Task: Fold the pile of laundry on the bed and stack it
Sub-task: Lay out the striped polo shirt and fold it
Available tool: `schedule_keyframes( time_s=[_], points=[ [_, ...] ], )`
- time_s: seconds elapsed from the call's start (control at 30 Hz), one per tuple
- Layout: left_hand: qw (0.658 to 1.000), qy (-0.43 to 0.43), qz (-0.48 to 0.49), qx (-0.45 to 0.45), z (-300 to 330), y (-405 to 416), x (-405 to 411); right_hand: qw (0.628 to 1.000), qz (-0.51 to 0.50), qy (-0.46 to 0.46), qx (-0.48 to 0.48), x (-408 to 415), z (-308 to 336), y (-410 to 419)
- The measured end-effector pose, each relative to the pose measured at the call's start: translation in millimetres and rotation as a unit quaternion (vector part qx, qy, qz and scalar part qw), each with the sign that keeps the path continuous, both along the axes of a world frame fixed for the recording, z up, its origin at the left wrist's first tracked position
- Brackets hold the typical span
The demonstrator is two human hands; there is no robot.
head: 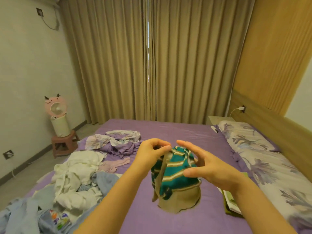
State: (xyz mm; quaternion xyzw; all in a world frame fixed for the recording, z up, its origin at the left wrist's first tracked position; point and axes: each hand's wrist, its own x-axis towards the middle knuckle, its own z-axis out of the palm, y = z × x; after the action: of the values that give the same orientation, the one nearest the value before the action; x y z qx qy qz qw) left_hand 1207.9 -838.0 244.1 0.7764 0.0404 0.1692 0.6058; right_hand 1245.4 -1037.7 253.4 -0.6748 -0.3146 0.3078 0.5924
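Our left hand (152, 153) pinches the striped garment (175, 176) aloft above the bed (185, 137) so it hangs straight. Our right hand (209, 168), fingers spread, holds nothing.

Teal striped garment (175, 173) with beige hem, hanging bunched above the purple bed (177, 132), unfolded pile (72, 178) of white and blue laundry on the bed's left side

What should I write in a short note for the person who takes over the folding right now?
Left hand: pinches the top of the striped garment, held up over the bed.
Right hand: open, fingers spread beside the garment.
Unfolded pile: on the left side of the bed.
Done: a few folded things lie at the right, partly hidden.
Left: fold this garment, then the pile, and stack.
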Motion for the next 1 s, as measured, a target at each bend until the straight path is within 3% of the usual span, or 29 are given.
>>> schedule_keyframes(
  time_s=[0.07, 0.13, 0.2, 0.27, 0.3, 0.37, 0.43, 0.53, 0.7, 0.83, 1.0],
  points=[
    [0.998, 0.009, -0.045, -0.031, 5.9, 4.7, -8.1, 0.997, -0.053, 0.025, 0.048, -10.7, 5.2, 6.2],
    [0.991, -0.002, -0.129, 0.021, 6.5, 13.3, -19.5, 0.985, -0.132, 0.068, 0.093, -16.9, 13.9, 14.6],
    [0.967, 0.015, -0.194, 0.167, 7.4, 19.2, -32.7, 0.968, -0.189, 0.112, 0.124, -21.7, 22.9, 23.8],
    [0.930, -0.004, -0.136, 0.342, 1.6, 22.3, -38.5, 0.955, -0.226, 0.137, 0.135, -26.8, 31.1, 33.4],
    [0.918, -0.027, -0.088, 0.386, 0.4, 24.0, -38.6, 0.954, -0.236, 0.136, 0.127, -28.9, 34.4, 38.0],
    [0.943, -0.025, -0.065, 0.325, 4.6, 32.3, -37.5, 0.960, -0.235, 0.120, 0.096, -31.5, 39.8, 45.1],
    [0.984, 0.012, -0.114, 0.135, 16.1, 41.1, -34.7, 0.967, -0.219, 0.112, 0.072, -33.4, 44.7, 47.7],
    [0.992, 0.080, -0.085, -0.047, 39.4, 50.0, -28.1, 0.975, -0.198, 0.082, 0.059, -35.8, 47.7, 48.3],
    [0.987, 0.104, -0.102, -0.072, 54.3, 49.2, -23.1, 0.970, -0.196, -0.144, -0.010, -46.5, 40.6, 54.4],
    [0.991, 0.084, -0.081, -0.060, 59.7, 41.9, -24.0, 0.957, -0.164, -0.241, 0.004, -65.2, 28.0, 68.6],
    [0.971, 0.088, -0.118, -0.189, 57.6, 31.2, -31.0, 0.891, -0.312, -0.328, 0.022, -65.7, 5.3, 98.8]
  ],
)
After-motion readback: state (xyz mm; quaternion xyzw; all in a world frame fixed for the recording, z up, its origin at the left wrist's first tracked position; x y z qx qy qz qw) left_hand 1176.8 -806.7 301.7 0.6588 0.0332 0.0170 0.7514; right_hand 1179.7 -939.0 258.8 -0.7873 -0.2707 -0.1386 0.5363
